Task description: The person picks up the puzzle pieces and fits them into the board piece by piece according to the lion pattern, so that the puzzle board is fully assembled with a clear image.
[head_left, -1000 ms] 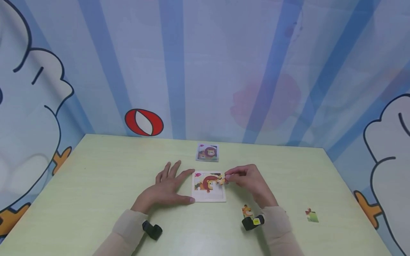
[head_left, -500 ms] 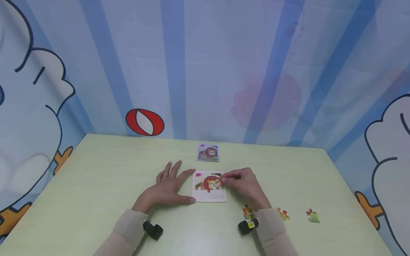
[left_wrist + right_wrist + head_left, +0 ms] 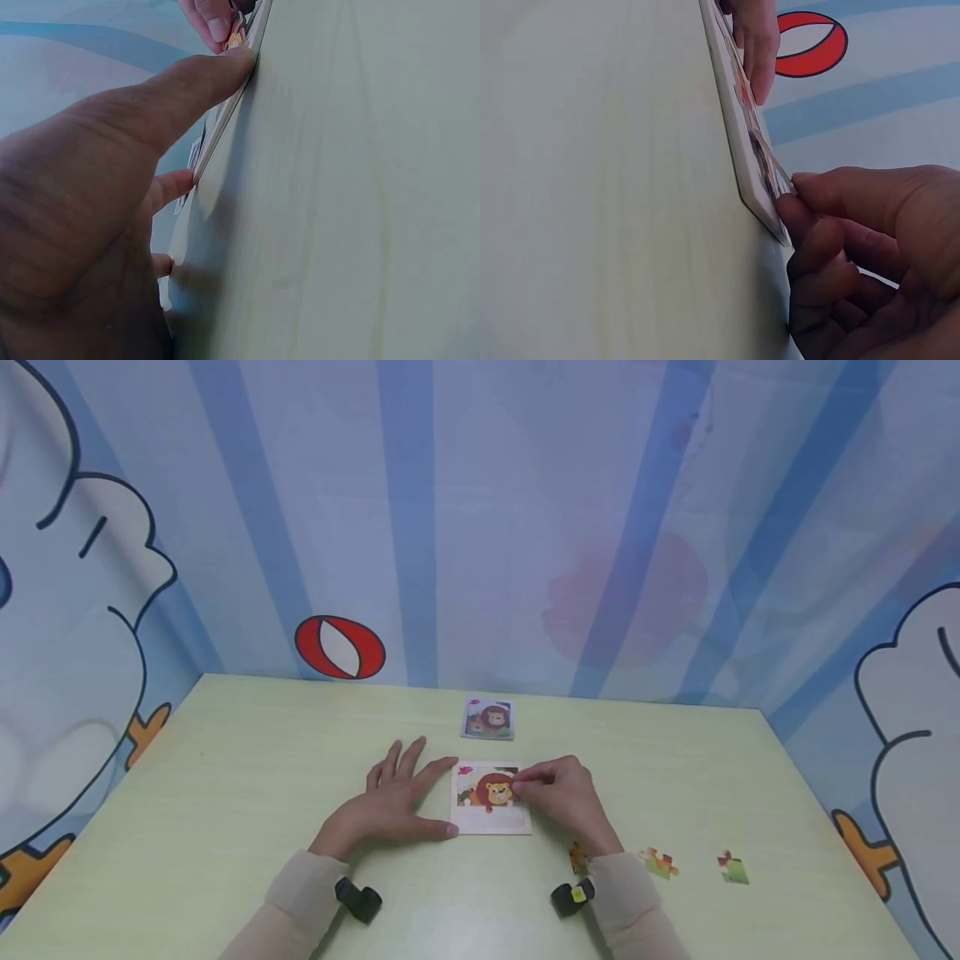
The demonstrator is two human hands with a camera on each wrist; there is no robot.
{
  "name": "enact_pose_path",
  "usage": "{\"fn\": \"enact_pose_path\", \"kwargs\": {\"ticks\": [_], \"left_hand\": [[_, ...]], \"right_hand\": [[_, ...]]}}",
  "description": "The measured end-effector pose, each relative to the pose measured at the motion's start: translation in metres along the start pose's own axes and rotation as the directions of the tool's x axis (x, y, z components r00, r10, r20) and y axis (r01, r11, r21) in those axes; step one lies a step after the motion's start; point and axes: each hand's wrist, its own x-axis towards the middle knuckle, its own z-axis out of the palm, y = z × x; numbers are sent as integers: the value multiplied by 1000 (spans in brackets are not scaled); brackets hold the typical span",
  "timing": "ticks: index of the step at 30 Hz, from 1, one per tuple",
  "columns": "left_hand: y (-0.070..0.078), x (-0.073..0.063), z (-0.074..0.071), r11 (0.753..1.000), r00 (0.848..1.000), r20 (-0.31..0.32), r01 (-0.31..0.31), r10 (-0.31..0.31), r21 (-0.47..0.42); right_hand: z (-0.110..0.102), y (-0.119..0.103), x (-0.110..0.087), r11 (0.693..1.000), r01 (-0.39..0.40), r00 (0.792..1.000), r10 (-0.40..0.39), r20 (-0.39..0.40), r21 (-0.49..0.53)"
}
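Near the middle of the table, a white-framed lion puzzle board has its upper part filled with picture pieces; its lower part shows white. My left hand lies with fingers spread, the thumb at the board's lower left corner and the index fingertip at the upper left. My right hand pinches a puzzle piece between thumb and index finger over the board's right side. In the right wrist view this piece slants, its held edge raised above the board. Part of the piece is hidden behind the fingers.
Beyond the board lies a lion picture card. To the right are loose puzzle pieces: one partly covered by the right wrist, an orange one and a green one. A printed backdrop stands behind the table.
My right hand has moved left with the puzzle piece, from the board's right edge inward onto the lion's face. The orange loose piece has come into view. The left hand stays in place.
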Motion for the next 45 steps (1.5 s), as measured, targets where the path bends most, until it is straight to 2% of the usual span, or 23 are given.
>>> {"fn": "enact_pose_path", "kwargs": {"ticks": [10, 18, 25, 31, 39, 42, 45], "left_hand": [[-1, 0, 0, 1000, 1000, -3, 6, -6, 13], [-7, 2, 5, 999, 999, -32, -35, 35, -25], [-6, 3, 5, 1000, 1000, -12, -2, 2, -16], [-5, 2, 3, 999, 1000, -18, -20, 20, -27], [-9, 4, 6, 1000, 1000, -20, -6, 6, -2], [-7, 4, 5, 1000, 1000, -10, 2, -2, -4], [-3, 1, 2, 1000, 1000, -11, -8, 8, -12]], "right_hand": [[7, -3, -1, 993, 48, 998, -52, -39, -110], [9, -3, -1, 990, 55, 997, -62, -53, -130], [9, -1, -1, 985, 80, 995, -89, -52, -153], [9, 1, 0, 985, 82, 995, -88, -36, -149], [0, 5, 2, 992, 64, 996, -56, 75, -105], [-7, 8, 3, 994, 85, 986, -73, 151, -73], [-16, 12, 5, 992, 121, 966, -107, 237, -46]]}}
